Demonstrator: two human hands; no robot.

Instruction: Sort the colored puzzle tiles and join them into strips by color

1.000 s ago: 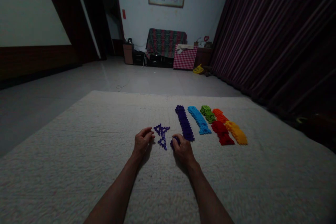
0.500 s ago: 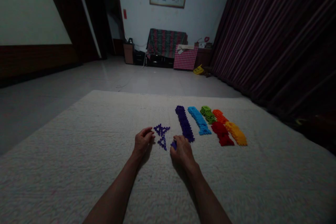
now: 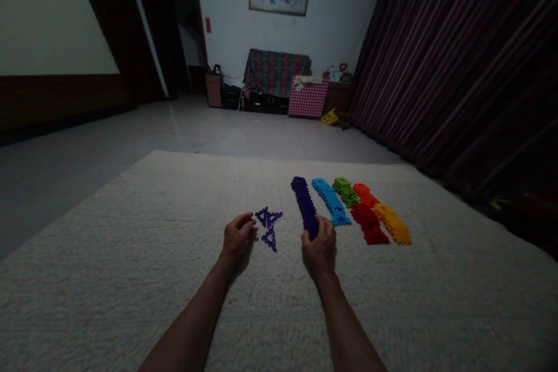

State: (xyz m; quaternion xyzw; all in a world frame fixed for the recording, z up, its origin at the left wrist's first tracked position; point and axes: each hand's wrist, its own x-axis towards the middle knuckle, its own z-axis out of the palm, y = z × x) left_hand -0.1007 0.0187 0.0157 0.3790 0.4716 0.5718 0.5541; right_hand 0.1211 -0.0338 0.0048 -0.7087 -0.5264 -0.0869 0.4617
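Three purple triangular plastic pieces [image 3: 269, 226] with notched edges lie flat on the pale rug, their ends touching or nearly so. Just left of them rests my left hand [image 3: 238, 235], its loosely bent fingers apart and nothing visible in them. To the right, a long row of purple pieces [image 3: 304, 200], packed close together, runs away from me. My right hand [image 3: 320, 244] grips the near end of this row, thumb on its left side and fingers over the right. The fingers partly hide the pieces there.
Right of the purple row lie blue [image 3: 329, 200], green [image 3: 345, 192], orange [image 3: 365, 193], red [image 3: 369, 224] and yellow [image 3: 393, 224] rows of pieces. The textured rug [image 3: 131, 256] spreads around. Beyond it are a tiled floor [image 3: 253, 133] and a dark curtain [image 3: 418, 58] at right.
My right hand has moved right, from beside the triangles to the near end of the purple row. The purple piece it had is no longer distinguishable. My left hand and the three triangles stay put.
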